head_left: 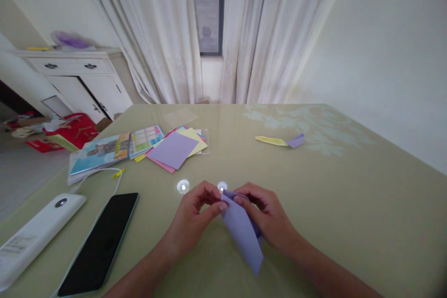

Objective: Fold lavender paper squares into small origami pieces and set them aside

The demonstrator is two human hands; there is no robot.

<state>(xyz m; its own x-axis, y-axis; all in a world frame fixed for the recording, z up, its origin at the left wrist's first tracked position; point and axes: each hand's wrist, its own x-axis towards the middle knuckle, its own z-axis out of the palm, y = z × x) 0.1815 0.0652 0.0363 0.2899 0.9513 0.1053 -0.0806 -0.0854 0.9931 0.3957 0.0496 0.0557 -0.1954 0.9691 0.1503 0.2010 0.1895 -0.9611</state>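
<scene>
A folded sheet of purple paper (241, 229) is held between my two hands above the table, its long pointed end slanting down to the right. My left hand (197, 214) pinches the paper's upper left tip between thumb and index finger. On the other side, my right hand (267, 214) grips the upper folded part, with its thumb on top and its fingers behind, partly hidden. Farther off to the right lies a folded strip of paper (274, 141), yellow at one end and purple at the other.
Behind my left hand is a pile of coloured paper sheets (173, 150) beside some booklets (101, 153). A black-screened phone (99, 244) and a white power bank (40, 237) with a cable lie at the left. The glossy table (335, 214) meets a wall on the right.
</scene>
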